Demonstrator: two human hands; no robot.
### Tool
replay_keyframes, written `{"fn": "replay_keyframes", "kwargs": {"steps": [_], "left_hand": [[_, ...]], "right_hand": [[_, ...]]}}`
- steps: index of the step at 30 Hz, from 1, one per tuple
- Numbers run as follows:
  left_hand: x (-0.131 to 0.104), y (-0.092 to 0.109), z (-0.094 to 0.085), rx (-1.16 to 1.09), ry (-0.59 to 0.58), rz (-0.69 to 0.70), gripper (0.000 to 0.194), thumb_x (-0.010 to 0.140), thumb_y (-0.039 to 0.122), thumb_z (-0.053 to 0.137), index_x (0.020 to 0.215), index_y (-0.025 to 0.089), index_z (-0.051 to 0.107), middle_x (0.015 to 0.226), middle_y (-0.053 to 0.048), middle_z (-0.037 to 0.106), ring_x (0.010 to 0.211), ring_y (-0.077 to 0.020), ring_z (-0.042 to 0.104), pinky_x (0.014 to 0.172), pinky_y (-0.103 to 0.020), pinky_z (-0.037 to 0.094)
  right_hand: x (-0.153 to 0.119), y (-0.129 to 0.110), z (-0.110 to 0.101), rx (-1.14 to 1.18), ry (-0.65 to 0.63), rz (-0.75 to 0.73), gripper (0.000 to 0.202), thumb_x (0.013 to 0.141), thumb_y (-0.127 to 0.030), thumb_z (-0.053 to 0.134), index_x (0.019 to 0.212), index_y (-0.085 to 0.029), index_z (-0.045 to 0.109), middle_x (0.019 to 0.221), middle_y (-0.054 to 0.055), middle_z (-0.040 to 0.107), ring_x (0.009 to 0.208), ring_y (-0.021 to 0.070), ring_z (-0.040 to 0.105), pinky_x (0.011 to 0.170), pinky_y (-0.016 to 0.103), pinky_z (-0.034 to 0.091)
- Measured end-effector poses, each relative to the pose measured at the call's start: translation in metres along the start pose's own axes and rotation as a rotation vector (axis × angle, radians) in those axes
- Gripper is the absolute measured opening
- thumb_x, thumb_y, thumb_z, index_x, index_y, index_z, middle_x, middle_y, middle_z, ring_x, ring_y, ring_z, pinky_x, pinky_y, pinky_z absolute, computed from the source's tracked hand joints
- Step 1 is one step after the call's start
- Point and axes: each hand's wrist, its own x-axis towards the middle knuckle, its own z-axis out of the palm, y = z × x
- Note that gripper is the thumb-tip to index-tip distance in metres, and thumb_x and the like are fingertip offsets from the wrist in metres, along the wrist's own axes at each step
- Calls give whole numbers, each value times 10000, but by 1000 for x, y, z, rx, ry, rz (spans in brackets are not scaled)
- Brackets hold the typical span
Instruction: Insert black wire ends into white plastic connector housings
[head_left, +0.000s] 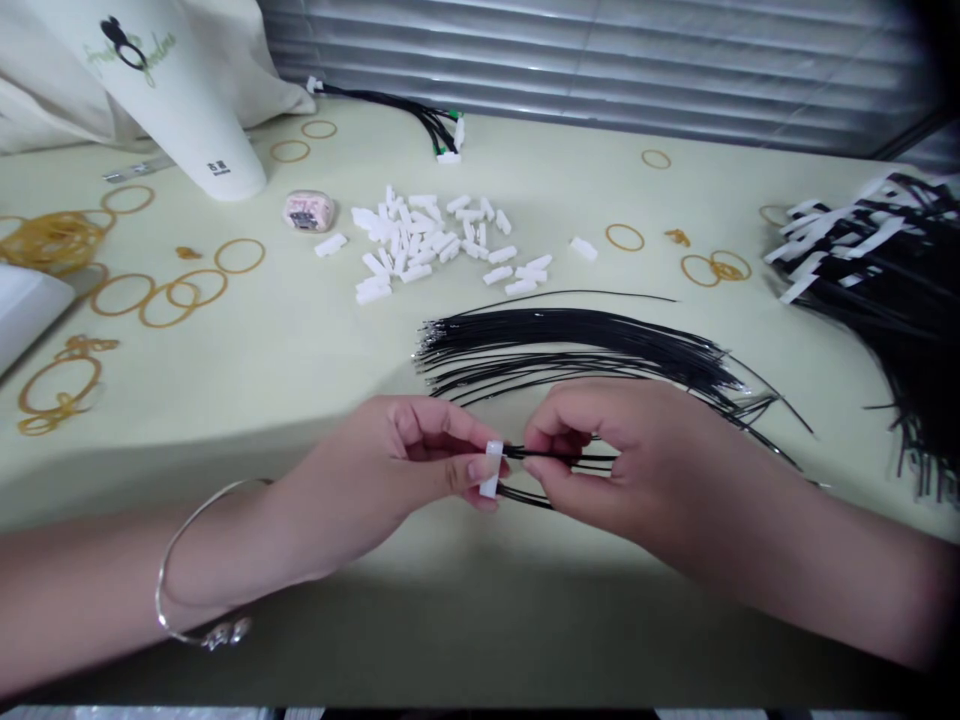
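Between thumb and fingers, my left hand pinches a white plastic connector housing. Several black wires run out of the housing's right side. My right hand is closed on black wires just right of the housing; its fingertips hide part of them. Behind my hands lies a bundle of loose black wires with metal terminals at the ends. Farther back is a scattered pile of white connector housings.
Rubber bands are strewn at left, near a white tumbler and a small pink-patterned block. A finished-looking wire harness lies at the back by the blinds. Many wired connectors are heaped at right.
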Motion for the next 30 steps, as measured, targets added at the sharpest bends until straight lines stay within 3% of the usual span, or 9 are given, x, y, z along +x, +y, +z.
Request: {"fn": "replay_keyframes", "kwargs": {"steps": [10, 30], "left_hand": [[-1, -3, -3, -21, -7, -5, 103, 740, 201, 697, 831, 161, 670, 702, 20, 694, 667, -68, 646, 672, -140, 499], [1, -3, -3, 13, 9, 6, 64, 727, 191, 704, 779, 166, 677, 668, 28, 697, 661, -57, 634, 678, -129, 492]], "right_hand": [[-2, -1, -3, -22, 52, -25, 127, 707, -158, 519, 617, -192, 603, 586, -54, 583, 547, 77, 493, 533, 224, 351], [1, 4, -2, 65, -21, -44, 127, 753, -207, 532, 657, -193, 615, 624, -39, 595, 579, 90, 508, 525, 222, 345]]}}
